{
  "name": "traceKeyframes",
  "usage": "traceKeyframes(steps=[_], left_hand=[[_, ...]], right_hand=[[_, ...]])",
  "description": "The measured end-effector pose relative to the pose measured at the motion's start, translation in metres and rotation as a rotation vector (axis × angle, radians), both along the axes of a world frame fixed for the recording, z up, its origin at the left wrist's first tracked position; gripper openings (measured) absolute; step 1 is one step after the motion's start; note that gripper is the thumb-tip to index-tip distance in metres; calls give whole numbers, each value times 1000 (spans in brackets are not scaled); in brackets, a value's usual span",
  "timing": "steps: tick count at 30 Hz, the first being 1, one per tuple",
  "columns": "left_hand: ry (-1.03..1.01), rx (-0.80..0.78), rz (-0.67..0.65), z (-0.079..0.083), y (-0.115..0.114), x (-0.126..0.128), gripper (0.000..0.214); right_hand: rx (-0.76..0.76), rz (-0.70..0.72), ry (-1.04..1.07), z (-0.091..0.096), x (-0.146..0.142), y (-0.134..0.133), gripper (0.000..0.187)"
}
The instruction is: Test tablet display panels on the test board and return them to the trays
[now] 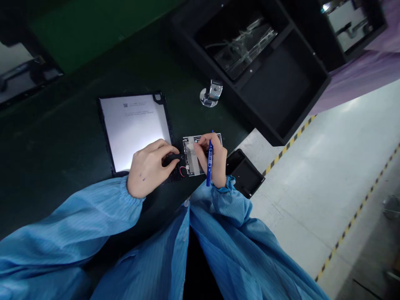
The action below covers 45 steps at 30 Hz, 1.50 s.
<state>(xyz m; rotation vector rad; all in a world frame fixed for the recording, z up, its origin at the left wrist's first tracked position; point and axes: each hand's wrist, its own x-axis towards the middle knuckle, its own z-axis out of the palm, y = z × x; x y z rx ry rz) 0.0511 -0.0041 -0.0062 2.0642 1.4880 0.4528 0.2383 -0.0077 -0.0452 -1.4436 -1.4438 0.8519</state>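
My left hand (150, 166) is closed, thumb and fingers pinching a small black plug-like piece (171, 158) at the left edge of a circuit board (197, 137). Pale strips of tape run across that board, and a thin red wire (181, 171) shows at its lower left corner. A blue marker pen (209, 165) sits in my right hand (219, 160), its barrel slanting back over the fingers. The fingertips of that hand rest on or just over the board; the exact contact is hidden. Left of the board lies a lit white display panel (137, 125) with a black frame, partly under my left hand.
A shiny metal holder (211, 93) stands on the dark table (184, 112). Beyond it sits a large black divided tray (275, 79) with clear plastic pieces (246, 46). A small black tray (246, 173) is at the table's right edge. Purple clothing (365, 79) shows at upper right.
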Motion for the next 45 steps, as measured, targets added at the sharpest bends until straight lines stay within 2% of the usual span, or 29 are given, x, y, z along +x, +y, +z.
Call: traceKeyframes(steps=[7,13,22,27,33,45], left_hand=[[7,6,0,2,4,4,6],[59,0,1,2,5,6,9],[33,-21,-4,1,9,6,14],[-14,18,3,-3,10,4,16],[-64,47,86,-2,11,7,15],[-63,29,94,-4,14,8,14]], right_hand=[[9,17,-20,1,-1,-1,8],[14,45,-4,3,0,-1,7],[-2,19,31,5,-1,2,7],[-7,-3,12,6,-1,8,7],[57,-24,-49,4,-1,19,8],[79,2,-59,6,-4,9,9]])
